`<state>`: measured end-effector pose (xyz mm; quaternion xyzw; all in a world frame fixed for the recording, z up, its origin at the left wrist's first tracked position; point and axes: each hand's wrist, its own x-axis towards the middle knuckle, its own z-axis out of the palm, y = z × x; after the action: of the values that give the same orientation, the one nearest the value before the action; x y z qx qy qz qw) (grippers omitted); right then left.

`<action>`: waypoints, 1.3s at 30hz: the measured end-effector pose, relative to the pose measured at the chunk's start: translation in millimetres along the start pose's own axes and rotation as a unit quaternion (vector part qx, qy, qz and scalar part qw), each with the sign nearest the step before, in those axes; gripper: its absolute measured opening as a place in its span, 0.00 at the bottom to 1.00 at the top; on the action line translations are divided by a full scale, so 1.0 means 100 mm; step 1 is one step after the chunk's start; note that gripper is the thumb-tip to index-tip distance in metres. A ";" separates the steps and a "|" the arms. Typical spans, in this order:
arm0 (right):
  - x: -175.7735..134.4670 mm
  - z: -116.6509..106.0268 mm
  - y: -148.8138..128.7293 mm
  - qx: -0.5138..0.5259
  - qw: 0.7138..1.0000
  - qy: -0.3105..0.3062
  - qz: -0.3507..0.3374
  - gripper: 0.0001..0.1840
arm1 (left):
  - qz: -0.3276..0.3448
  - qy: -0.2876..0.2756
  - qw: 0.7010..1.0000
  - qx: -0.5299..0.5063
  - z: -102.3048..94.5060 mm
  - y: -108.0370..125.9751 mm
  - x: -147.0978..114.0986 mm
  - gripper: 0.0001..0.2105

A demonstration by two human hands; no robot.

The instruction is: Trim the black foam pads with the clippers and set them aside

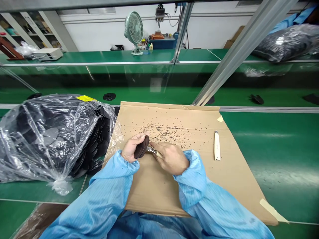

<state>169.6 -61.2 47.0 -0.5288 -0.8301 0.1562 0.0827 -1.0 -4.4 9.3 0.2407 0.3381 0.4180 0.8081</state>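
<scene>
My left hand (132,146) is closed around a few dark oval foam-like pads (142,147), fanned slightly against each other. Close beside them, my right hand (171,157) grips a small hand tool (155,152) with a shiny metal head and a pale handle. The tool's head is at the pads' right edge; whether it touches them I cannot tell. Both hands are above a brown cardboard sheet (149,192). Tiny black bits (164,132) are scattered over the cardboard just beyond my hands.
At left, a large clear plastic bag (50,139) bulges with dark pads, some spilling from its right side. A pale utility knife (217,146) lies on the cardboard's right. Metal posts (224,59) rise beyond. A fan (134,31) stands on the back shelf.
</scene>
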 end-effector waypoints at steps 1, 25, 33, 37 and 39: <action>0.00 -0.01 0.00 -0.004 1.000 -0.009 0.003 0.27 | -0.002 0.000 1.000 0.001 0.00 0.00 0.00 0.12; 0.06 0.16 0.10 0.383 0.918 0.060 0.077 0.16 | 0.035 0.009 0.998 -0.055 0.08 -0.02 0.05 0.15; 0.14 0.23 0.20 0.571 0.762 0.262 0.156 0.24 | 0.101 0.013 0.987 -0.121 0.04 -0.11 0.16 0.21; 0.16 0.29 0.17 0.418 0.862 0.261 0.117 0.22 | 0.128 0.028 0.987 -0.097 0.05 -0.14 0.17 0.23; 0.18 0.29 0.19 0.360 0.884 0.266 0.136 0.22 | 0.135 0.025 0.988 -0.065 0.05 -0.15 0.16 0.23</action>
<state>169.1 -42.4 12.9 -0.5919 -0.5841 0.3074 0.4626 16.9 0.1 -2.9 0.2206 0.2949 0.5506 0.7492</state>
